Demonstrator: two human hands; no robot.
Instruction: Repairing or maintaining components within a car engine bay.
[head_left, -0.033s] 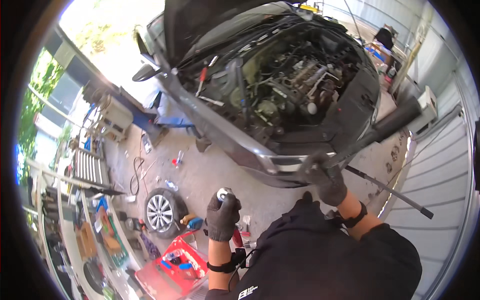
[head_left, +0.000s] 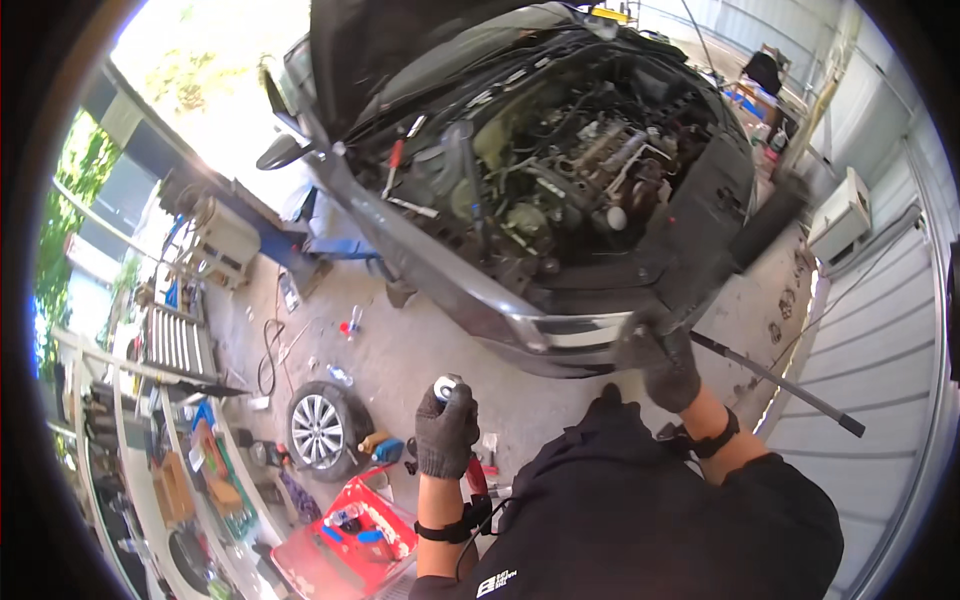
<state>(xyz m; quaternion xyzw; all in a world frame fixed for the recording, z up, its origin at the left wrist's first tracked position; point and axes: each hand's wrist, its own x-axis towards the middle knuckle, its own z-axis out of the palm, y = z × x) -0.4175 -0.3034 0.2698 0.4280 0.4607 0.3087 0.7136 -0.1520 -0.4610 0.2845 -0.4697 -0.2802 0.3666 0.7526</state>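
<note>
My left hand (head_left: 445, 432), in a dark work glove, is closed around a small silver, socket-like metal piece (head_left: 446, 388) whose round end shows above the fingers. By the car's front bumper, my gloved right hand (head_left: 662, 362) grips a long black tool with a thick cylindrical end (head_left: 772, 228); motion smears it, so its exact kind is unclear. Beyond both hands stands a dark grey car (head_left: 450, 270) with its hood raised. Its engine (head_left: 600, 170) lies exposed. Behind my right hand, a long black bar (head_left: 780, 384) slants toward the lower right; where it begins is hidden.
A red-handled tool (head_left: 394, 165) lies at the engine bay's left edge. On the floor are a wheel (head_left: 322, 428), a blue bottle (head_left: 387, 451) and a red bin (head_left: 350, 560). Cluttered shelves (head_left: 235, 500) line the left; a corrugated metal wall (head_left: 860, 370) bounds the right.
The black tool's thick end has swung up and leftward, over the bumper's right side. My right hand has shifted slightly to the right. My left hand keeps its hold, almost still.
</note>
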